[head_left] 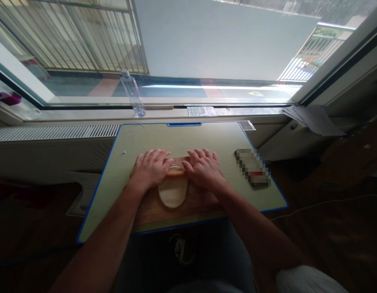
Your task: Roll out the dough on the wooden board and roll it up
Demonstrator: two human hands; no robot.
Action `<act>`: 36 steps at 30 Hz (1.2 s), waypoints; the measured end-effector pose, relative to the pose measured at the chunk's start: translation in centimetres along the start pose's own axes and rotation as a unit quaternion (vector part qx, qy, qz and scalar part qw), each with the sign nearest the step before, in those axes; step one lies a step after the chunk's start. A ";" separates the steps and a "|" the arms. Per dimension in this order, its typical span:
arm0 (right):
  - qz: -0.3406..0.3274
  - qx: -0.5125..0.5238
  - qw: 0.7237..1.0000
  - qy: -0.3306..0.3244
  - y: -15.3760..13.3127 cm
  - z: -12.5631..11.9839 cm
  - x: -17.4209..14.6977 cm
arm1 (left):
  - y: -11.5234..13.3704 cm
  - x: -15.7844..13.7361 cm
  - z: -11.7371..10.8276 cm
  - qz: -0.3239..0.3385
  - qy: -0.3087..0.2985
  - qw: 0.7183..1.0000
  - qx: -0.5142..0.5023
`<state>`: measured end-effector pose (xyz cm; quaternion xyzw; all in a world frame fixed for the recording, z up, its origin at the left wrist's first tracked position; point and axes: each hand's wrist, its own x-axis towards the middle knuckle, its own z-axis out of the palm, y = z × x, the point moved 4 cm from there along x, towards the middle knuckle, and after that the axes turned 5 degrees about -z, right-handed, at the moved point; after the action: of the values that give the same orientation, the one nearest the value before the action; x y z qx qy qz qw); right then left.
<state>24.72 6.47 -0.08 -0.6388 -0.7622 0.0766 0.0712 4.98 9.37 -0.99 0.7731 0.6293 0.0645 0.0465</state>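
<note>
Left hand: laid over the left end of the rolling pin, fingers straight, pointing forward and only slightly parted, uncurled rather than wrapped around the wood; thumb turned in toward the middle.
Right hand: laid over the right end in much the same way, fingers extended and a little more spread, likewise uncurled; thumb pointing inward.
Rolling pin: lying crosswise, short middle stretch visible between the thumbs, both ends hidden beneath the hands.
Dough: pale, flattened to a rounded oval, lying under the rolling pin, with the larger part on the near side and a thin rim showing beyond.
Board: brown, under the dough, close to the near edge of the table.
Table: pale green top with blue edging; whitish crumbs beyond the left hand.
Right part of table: oblong object, pixelated, too obscured to identify, well apart from the right hand.
Sill: clear bottle standing toward the left, small grid-patterned sheet near the middle.
Radiator: white, slotted on top, below the sill.
Papers: loose and white, beyond the table's right side.
</note>
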 end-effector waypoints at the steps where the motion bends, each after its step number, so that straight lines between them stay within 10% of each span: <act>1: -0.001 -0.001 1.000 0.004 0.0 0.0 0.0 | 0.1 -0.2 -0.2 -0.002 0.000 1.000 0.003; 36: -0.058 -0.055 0.997 0.023 -0.3 0.5 -2.4 | 1.6 -4.8 -1.0 -0.040 0.033 0.999 -0.012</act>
<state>24.77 4.06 -0.53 -0.5982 -0.7991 0.0162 0.0579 5.41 4.29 0.06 0.7445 0.6597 0.0950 0.0374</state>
